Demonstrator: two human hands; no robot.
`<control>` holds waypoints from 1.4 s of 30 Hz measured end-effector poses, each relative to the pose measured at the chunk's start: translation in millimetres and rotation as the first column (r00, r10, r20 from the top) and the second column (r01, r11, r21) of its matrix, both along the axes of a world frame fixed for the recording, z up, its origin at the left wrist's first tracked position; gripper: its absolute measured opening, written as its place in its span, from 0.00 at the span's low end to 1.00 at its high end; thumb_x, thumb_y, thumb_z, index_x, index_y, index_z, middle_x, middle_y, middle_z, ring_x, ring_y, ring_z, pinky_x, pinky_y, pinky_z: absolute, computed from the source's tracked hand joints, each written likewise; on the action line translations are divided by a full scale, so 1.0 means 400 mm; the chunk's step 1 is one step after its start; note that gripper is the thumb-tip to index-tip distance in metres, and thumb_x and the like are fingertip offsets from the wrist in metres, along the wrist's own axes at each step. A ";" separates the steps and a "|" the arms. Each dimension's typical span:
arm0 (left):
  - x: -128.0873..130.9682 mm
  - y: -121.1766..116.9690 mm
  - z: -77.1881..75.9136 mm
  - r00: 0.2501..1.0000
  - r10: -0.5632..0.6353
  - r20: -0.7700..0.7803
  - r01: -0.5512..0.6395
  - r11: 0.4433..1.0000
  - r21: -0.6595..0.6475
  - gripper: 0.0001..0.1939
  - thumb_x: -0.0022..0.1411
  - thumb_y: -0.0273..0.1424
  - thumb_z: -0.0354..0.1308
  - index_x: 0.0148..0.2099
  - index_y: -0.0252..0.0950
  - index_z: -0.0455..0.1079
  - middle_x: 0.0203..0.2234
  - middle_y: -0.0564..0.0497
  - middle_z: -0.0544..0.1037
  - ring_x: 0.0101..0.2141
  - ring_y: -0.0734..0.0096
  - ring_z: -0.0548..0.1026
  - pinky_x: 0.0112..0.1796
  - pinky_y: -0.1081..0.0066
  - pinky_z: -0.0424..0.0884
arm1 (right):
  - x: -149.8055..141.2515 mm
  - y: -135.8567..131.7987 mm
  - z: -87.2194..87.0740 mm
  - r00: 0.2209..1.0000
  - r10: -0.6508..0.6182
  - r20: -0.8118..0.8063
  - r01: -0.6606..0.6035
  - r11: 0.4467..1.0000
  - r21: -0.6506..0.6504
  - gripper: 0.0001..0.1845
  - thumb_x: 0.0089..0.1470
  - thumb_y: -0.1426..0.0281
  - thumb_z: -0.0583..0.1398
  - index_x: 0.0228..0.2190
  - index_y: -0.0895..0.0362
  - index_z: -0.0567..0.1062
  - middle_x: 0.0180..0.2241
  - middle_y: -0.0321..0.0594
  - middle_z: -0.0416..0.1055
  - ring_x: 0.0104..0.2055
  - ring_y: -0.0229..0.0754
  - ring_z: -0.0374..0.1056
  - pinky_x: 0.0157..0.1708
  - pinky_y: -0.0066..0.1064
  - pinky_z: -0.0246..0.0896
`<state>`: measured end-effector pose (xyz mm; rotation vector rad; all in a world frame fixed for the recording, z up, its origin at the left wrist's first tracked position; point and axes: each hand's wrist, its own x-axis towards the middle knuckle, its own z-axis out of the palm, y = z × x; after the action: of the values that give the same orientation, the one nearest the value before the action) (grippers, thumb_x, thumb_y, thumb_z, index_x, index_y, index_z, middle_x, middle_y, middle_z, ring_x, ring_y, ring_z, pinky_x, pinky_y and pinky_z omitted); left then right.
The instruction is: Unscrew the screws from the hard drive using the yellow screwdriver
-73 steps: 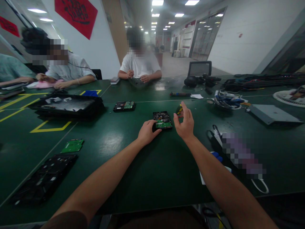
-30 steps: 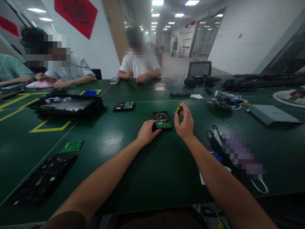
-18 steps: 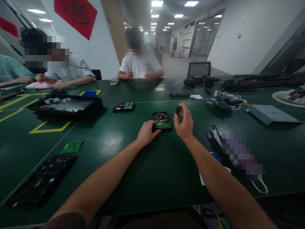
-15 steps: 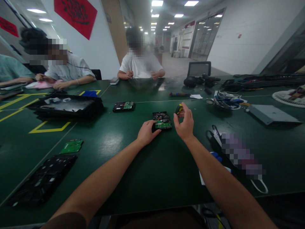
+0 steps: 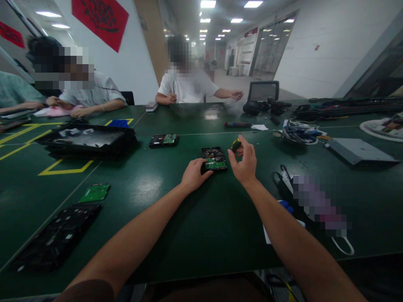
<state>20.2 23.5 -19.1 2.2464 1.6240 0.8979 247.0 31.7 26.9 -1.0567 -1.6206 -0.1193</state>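
A hard drive [image 5: 214, 152] with a green circuit board lies on the green table in front of me. My left hand [image 5: 195, 174] grips its left and near edges, thumb along the front side. Just right of the drive, my right hand [image 5: 244, 159] is raised with its fingers closed around a screwdriver [image 5: 235, 145] with a black and yellow handle. The screwdriver's shaft cannot be made out. A second hard drive [image 5: 163, 140] rests farther back to the left, apart from both hands.
Left are black trays [image 5: 91, 142], a loose green circuit board [image 5: 95, 192] and a black panel [image 5: 56, 237]. On the right lie a cable bundle [image 5: 300, 132], a grey metal box [image 5: 362, 151] and a blurred pouch [image 5: 317, 201]. A pen-like tool [image 5: 237, 124] lies behind. Co-workers sit across.
My right hand and the screwdriver have shifted very slightly; my left hand stays on the hard drive. The co-worker opposite has stretched one arm out to the right.
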 end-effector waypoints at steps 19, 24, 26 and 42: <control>0.000 -0.001 0.002 1.000 -0.006 -0.003 0.006 1.000 0.007 0.27 0.62 0.43 0.66 0.60 0.38 0.70 0.57 0.42 0.75 0.59 0.53 0.70 0.58 0.56 0.69 | 0.003 0.005 -0.005 1.000 0.021 -0.001 -0.021 0.999 -0.041 0.35 0.64 0.69 0.57 0.69 0.48 0.54 0.55 0.50 0.66 0.44 0.48 0.71 0.46 0.49 0.76; 0.000 -0.001 0.002 1.000 0.000 0.002 0.000 1.000 0.008 0.26 0.62 0.42 0.66 0.59 0.38 0.70 0.57 0.43 0.75 0.58 0.53 0.70 0.58 0.56 0.69 | 0.004 0.006 -0.006 1.000 0.000 0.002 0.000 1.000 -0.025 0.36 0.61 0.69 0.60 0.67 0.49 0.57 0.50 0.47 0.66 0.42 0.47 0.69 0.42 0.45 0.76; 0.000 -0.003 0.004 1.000 0.002 0.002 -0.002 1.000 0.001 0.27 0.62 0.42 0.66 0.59 0.38 0.70 0.57 0.42 0.75 0.59 0.53 0.70 0.58 0.56 0.69 | 0.004 0.007 -0.007 1.000 0.020 0.007 -0.020 1.000 -0.020 0.37 0.62 0.70 0.58 0.68 0.49 0.55 0.52 0.48 0.66 0.44 0.47 0.69 0.44 0.46 0.76; 0.003 -0.009 0.014 1.000 0.001 -0.001 -0.001 1.000 -0.008 0.26 0.62 0.42 0.66 0.60 0.39 0.70 0.57 0.42 0.75 0.59 0.52 0.70 0.58 0.55 0.69 | -0.001 0.000 0.000 1.000 0.023 0.021 -0.022 0.999 -0.040 0.36 0.65 0.68 0.56 0.70 0.47 0.52 0.53 0.49 0.67 0.43 0.48 0.71 0.47 0.50 0.75</control>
<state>21.4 20.0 -13.4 2.2414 1.6271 0.8892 246.6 31.7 27.1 -1.0710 -1.6599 -0.0841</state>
